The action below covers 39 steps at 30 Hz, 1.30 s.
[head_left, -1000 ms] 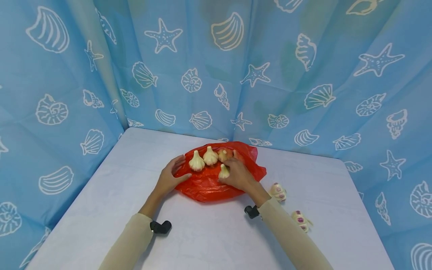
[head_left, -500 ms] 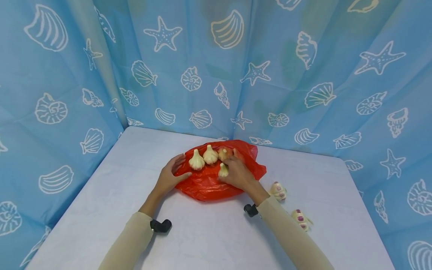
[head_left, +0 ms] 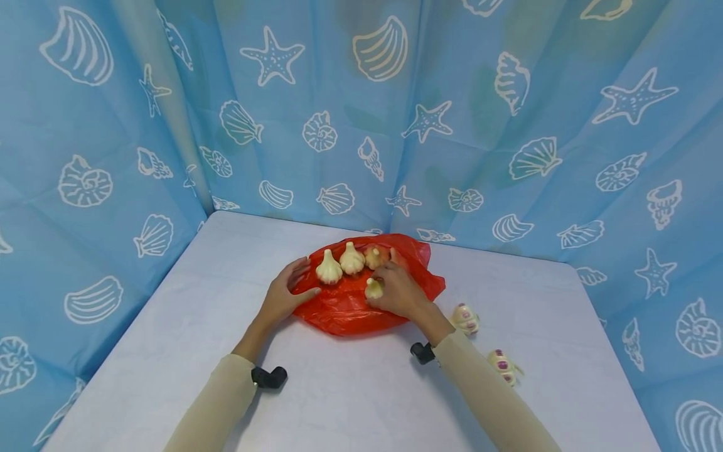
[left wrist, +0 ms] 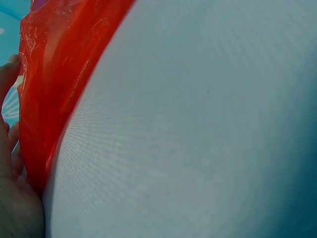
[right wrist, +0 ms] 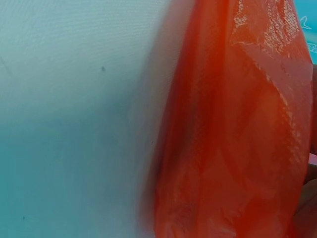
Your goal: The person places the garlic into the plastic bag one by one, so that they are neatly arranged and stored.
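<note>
A red plastic bag (head_left: 339, 321) lies in the middle of the table, with garlic bulbs on it. Two pale bulbs, one the left garlic bulb (head_left: 329, 268) and the other the middle garlic bulb (head_left: 352, 259), sit side by side at the back. A duller third garlic bulb (head_left: 373, 257) is to their right. My right hand (head_left: 400, 291) pinches another garlic bulb (head_left: 373, 289) over the bag's right half. My left hand (head_left: 284, 298) is at the bag's left edge, fingers relaxed and thumb lying along the red plastic (left wrist: 59, 74).
Two purple-spotted garlic bulbs lie right of the bag: one garlic bulb (head_left: 465, 319) beside the right wrist, the other garlic bulb (head_left: 504, 366) nearer, partly behind the right sleeve (head_left: 486, 389). A blue shell-patterned curtain (head_left: 361, 125) hangs behind the white table (head_left: 350, 402).
The garlic bulb in my right hand has sunk and tipped slightly. My left hand and the other bulbs hold their places.
</note>
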Available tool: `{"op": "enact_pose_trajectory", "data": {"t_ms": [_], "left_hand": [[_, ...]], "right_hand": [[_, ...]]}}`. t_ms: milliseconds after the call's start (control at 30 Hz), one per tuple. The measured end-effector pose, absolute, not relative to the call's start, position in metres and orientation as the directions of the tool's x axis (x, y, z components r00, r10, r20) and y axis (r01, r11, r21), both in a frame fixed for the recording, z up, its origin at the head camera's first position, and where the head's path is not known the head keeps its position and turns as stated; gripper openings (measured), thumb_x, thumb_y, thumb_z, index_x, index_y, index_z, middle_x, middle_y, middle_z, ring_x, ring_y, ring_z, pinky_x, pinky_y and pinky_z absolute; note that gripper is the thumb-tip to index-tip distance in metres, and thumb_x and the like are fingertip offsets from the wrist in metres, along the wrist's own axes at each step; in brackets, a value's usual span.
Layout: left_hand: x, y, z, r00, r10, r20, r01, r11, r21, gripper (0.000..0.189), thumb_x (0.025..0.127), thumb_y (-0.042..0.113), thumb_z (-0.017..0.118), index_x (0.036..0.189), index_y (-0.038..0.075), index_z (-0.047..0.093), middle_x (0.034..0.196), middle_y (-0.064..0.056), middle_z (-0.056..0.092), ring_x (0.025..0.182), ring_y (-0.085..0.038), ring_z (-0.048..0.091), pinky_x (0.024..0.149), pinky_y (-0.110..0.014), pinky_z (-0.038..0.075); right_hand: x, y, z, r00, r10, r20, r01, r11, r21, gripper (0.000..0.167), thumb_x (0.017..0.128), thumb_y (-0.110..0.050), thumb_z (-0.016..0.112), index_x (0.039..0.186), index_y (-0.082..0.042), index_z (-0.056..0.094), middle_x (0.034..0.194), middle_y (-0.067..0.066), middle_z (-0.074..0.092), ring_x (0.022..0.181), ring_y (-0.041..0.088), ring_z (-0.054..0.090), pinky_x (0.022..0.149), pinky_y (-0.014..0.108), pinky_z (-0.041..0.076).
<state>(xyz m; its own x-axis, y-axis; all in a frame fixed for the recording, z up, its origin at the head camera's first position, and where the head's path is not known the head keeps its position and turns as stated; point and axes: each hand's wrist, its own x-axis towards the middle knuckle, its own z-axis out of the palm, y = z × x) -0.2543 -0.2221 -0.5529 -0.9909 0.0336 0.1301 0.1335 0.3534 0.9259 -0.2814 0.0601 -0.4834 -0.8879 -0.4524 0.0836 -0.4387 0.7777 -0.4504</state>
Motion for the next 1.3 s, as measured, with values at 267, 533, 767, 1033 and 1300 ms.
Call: {"op": "enact_pose_trajectory", "data": {"t_ms": [267, 533, 767, 1033, 1300], "left_hand": [[-0.253, -0.222, -0.552, -0.992, 0.027, 0.123, 0.125, 0.351, 0.928, 0.082, 0.077, 0.035, 0.083, 0.147, 0.027, 0.039, 0.146, 0.003, 0.046, 0.135, -0.022, 0.042, 0.100, -0.047, 0.045], [-0.253, -0.220, -0.552, -0.992, 0.032, 0.125, 0.128, 0.342, 0.931, 0.082, 0.078, 0.032, 0.083, 0.147, 0.026, 0.039, 0.147, 0.002, 0.045, 0.135, -0.022, 0.042, 0.100, -0.047, 0.045], [-0.254, -0.222, -0.554, -0.991, 0.031, 0.127, 0.130, 0.345, 0.930, 0.083, 0.077, 0.037, 0.083, 0.147, 0.026, 0.039, 0.147, 0.002, 0.045, 0.135, -0.022, 0.042, 0.100, -0.046, 0.045], [-0.254, -0.222, -0.552, -0.991, 0.036, 0.128, 0.133, 0.337, 0.932, 0.082, 0.078, 0.035, 0.082, 0.147, 0.026, 0.039, 0.147, 0.002, 0.045, 0.136, -0.022, 0.042, 0.101, -0.047, 0.044], [-0.254, -0.223, -0.553, -0.992, 0.035, 0.119, 0.124, 0.332, 0.935, 0.083, 0.077, 0.034, 0.083, 0.147, 0.026, 0.039, 0.147, 0.001, 0.045, 0.136, -0.023, 0.041, 0.101, -0.048, 0.044]], "right_hand": [[-0.278, 0.061, -0.481, -0.889, -0.451, 0.071, -0.433, 0.782, -0.448, 0.061, 0.066, -0.028, 0.089, 0.119, -0.006, 0.067, 0.118, 0.006, 0.061, 0.119, 0.022, 0.046, 0.084, 0.040, 0.056], [-0.279, 0.065, -0.478, -0.891, -0.448, 0.075, -0.427, 0.770, -0.475, 0.066, 0.067, -0.030, 0.089, 0.124, -0.006, 0.065, 0.124, 0.007, 0.061, 0.137, 0.031, 0.032, 0.087, 0.045, 0.055], [-0.278, 0.074, -0.472, -0.895, -0.442, 0.058, -0.416, 0.783, -0.463, 0.067, 0.069, -0.034, 0.089, 0.125, -0.008, 0.063, 0.139, 0.012, 0.053, 0.139, 0.031, 0.034, 0.086, 0.046, 0.055], [-0.273, 0.085, -0.463, -0.900, -0.436, 0.018, -0.402, 0.813, -0.421, 0.062, 0.068, -0.032, 0.089, 0.119, -0.008, 0.066, 0.109, 0.002, 0.064, 0.099, 0.018, 0.056, 0.080, 0.036, 0.057], [-0.272, 0.090, -0.458, -0.893, -0.447, -0.045, -0.398, 0.833, -0.384, 0.046, 0.066, -0.025, 0.090, 0.105, -0.010, 0.070, 0.097, 0.003, 0.064, 0.086, 0.016, 0.055, 0.071, 0.028, 0.056]]}}
